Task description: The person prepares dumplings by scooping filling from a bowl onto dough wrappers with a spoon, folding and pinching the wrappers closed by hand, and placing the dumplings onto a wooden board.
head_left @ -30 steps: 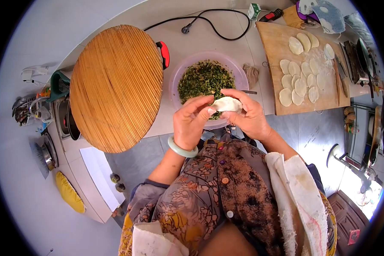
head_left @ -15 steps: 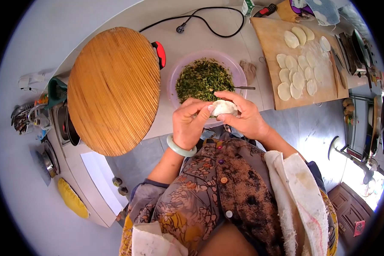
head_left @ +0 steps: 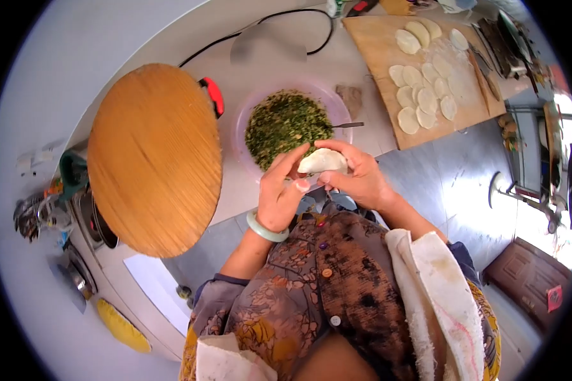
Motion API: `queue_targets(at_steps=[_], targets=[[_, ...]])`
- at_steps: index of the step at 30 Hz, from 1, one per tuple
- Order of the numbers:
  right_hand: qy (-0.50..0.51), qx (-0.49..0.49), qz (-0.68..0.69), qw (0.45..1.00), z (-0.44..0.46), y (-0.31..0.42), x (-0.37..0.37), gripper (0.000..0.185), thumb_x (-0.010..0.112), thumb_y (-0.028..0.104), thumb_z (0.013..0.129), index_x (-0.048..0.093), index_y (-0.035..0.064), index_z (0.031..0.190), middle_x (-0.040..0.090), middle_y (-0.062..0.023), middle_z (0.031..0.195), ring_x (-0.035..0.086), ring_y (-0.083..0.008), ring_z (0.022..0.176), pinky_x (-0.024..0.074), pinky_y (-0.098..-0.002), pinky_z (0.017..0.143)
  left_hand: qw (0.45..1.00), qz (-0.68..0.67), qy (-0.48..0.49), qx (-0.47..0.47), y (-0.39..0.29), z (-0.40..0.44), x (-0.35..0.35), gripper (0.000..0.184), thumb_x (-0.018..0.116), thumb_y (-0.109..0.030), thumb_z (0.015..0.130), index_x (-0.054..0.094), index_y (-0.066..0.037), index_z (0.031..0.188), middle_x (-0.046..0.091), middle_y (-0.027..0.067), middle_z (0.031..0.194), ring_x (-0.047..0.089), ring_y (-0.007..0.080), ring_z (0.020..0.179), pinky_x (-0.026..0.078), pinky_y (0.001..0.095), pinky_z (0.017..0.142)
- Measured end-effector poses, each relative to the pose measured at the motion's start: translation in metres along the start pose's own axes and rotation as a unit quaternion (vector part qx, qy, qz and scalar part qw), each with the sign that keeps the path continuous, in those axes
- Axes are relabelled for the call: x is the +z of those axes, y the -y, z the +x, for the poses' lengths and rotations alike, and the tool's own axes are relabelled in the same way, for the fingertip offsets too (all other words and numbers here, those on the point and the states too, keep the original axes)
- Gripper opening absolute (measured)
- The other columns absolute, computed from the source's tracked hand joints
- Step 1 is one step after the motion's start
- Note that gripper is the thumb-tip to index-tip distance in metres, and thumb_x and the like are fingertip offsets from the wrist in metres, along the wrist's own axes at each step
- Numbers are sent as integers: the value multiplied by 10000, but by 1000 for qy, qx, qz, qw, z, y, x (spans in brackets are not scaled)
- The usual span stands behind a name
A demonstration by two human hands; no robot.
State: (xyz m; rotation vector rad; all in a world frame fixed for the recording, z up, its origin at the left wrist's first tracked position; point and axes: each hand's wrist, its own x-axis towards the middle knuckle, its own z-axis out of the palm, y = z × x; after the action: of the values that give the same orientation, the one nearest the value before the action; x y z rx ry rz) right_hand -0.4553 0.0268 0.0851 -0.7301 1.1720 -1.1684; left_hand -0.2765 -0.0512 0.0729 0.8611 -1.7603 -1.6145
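A folded white dumpling is pinched in my right hand, with the thumb below and the fingers along its far side. My left hand, wearing a pale bangle, is by the dumpling's left end. Its thumb is spread from the fingers, and the fingertips are close to the dough; I cannot tell if they touch it. Just beyond my hands stands a pale purple bowl holding chopped green filling. A spoon handle sticks out of the filling on the right.
A round ridged wooden board lies left of the bowl, beside a red handle. At right, a wooden board carries several dough wrappers and a rolling pin. A black cord runs along the back.
My left thumb has come off the dumpling and spread away, while my right hand keeps its hold. The camera view has shifted, moving the boards and bowl within the frame.
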Motion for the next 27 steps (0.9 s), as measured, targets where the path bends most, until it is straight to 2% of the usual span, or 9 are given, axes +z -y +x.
queue_targets(at_steps=[5,10,14,16,18,21,22,24,27], targets=[[-68,-57,-46,995,-7,-13,-9,509,666,122,881,472,16,1340,607,-55,1122,583,-108,968,515,-269,800,978,-155,54,-128,14,5,24,315,520,-89,955,563,42,1238,593,74,1108,571,140,995,468,270,876],[-57,-78,-103,990,-5,-9,-20,554,640,193,885,431,22,1369,616,-133,1130,616,-199,983,503,-336,837,906,-382,-15,-183,19,16,59,253,477,-146,998,574,39,1139,629,95,1098,607,168,981,491,313,869],[5,14,-222,975,-7,27,-48,578,569,263,909,373,40,1405,619,-244,1121,640,-364,988,490,-401,868,901,-396,-13,-178,23,30,72,313,460,-229,1016,525,1,1218,626,110,1133,610,214,1026,486,369,923],[10,-28,-246,969,-6,32,-85,571,555,273,919,363,58,1412,622,-241,1123,630,-384,995,492,-416,865,892,-411,-32,-185,18,43,83,321,455,-242,1018,519,-2,1221,626,127,1130,612,226,1028,487,383,931],[22,-68,-266,961,-4,38,-134,565,541,284,929,354,75,1420,625,-239,1125,620,-404,1003,494,-431,861,902,-380,-81,-191,31,50,90,344,457,-282,1018,509,-2,1210,628,165,1103,629,246,979,537,370,852],[-125,-171,-420,883,14,28,-255,342,557,268,931,576,89,1222,675,-162,1013,660,-308,929,521,-381,815,901,-374,-126,-178,12,53,122,343,501,-228,997,510,30,1224,635,161,1075,635,250,964,528,374,843],[-214,-123,-293,924,16,45,-296,252,574,259,919,646,92,1094,678,-150,947,669,-276,894,526,-370,790,900,-357,-172,-180,3,57,141,350,513,-232,993,505,23,1233,635,159,1063,637,245,931,530,368,815],[-271,-130,-360,883,29,60,-401,210,595,248,896,664,77,997,684,-128,917,674,-252,863,527,-365,767,895,-354,-210,-173,-13,59,178,353,523,-222,988,498,16,1248,636,160,1041,618,226,826,507,340,717],[-341,-134,-434,823,61,93,-540,206,609,241,873,678,54,926,686,-143,852,672,-263,778,518,-359,692,890,-377,-195,-166,-28,72,234,377,578,-206,955,506,17,1251,643,181,1042,625,251,837,514,355,730]])
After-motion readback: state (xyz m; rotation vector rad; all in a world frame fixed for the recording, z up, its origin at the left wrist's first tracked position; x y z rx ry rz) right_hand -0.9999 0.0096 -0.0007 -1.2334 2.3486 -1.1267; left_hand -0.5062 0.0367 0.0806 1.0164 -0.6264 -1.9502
